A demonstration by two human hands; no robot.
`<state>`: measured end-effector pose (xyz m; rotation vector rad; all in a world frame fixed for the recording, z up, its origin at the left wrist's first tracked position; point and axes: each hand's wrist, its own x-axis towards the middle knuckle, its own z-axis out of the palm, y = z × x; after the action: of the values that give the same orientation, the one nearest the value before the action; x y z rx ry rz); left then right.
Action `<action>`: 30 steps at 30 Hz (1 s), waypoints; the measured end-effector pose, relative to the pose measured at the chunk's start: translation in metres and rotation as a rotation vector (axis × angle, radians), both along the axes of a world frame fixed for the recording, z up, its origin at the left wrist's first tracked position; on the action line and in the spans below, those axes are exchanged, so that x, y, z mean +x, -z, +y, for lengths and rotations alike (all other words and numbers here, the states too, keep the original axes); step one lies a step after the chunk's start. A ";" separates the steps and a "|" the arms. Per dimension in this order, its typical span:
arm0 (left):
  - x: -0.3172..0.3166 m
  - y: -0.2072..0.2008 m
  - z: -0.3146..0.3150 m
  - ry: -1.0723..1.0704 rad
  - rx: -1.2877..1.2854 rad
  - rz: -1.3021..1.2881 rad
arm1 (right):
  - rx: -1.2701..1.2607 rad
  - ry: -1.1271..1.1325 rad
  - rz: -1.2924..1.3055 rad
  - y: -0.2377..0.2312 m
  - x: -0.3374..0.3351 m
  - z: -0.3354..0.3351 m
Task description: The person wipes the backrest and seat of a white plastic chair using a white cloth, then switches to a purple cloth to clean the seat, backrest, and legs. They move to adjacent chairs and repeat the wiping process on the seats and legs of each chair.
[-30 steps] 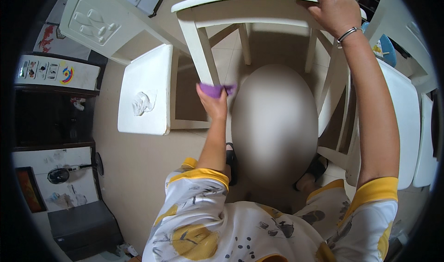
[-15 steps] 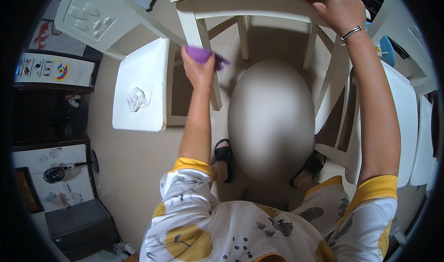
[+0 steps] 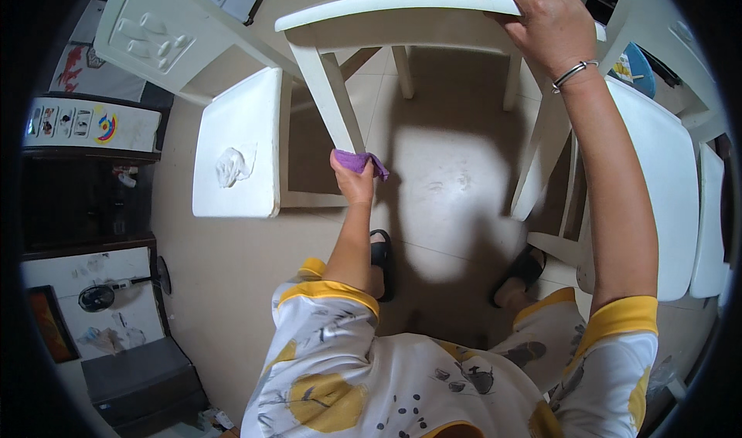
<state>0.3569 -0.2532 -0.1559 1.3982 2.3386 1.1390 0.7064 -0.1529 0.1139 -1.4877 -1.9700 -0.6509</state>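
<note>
In front of me is a white wooden chair (image 3: 402, 30) with a curved edge. My right hand (image 3: 553, 30), a silver bangle at the wrist, is closed over the right end of that edge. Below its left end, my left hand (image 3: 355, 178) grips a purple cloth (image 3: 357, 162) wrapped about the lower end of the chair's left leg (image 3: 331, 102). The hand and cloth hide that leg's tip. The right leg (image 3: 535, 171) slants down toward my right foot.
A second white chair (image 3: 236, 113) stands at the left, a crumpled white tissue (image 3: 230, 166) on its seat. More white chairs (image 3: 653, 175) crowd the right, near a blue basin (image 3: 640, 71). Further left are a small fan (image 3: 97, 297) and a dark box (image 3: 143, 380). My black sandals (image 3: 382, 264) rest on tile.
My left hand has slid the purple cloth down the leg to its lower end. The right hand and chair edge have shifted slightly left and nearer. The pale round blur over the floor is gone.
</note>
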 end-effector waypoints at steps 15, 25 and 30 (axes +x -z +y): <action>0.001 -0.098 0.111 0.156 0.462 0.141 | 0.017 -0.058 -0.004 -0.011 -0.010 -0.006; -0.022 0.030 -0.025 0.119 -0.038 0.022 | -0.003 -0.037 -0.027 -0.001 0.012 0.005; -0.013 0.033 -0.057 -0.034 -0.234 0.044 | -0.058 -0.025 -0.013 -0.002 0.002 0.002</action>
<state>0.3440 -0.3099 -0.1890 1.3175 2.4414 0.8170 0.7079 -0.1512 0.1159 -1.4937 -2.0296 -0.5988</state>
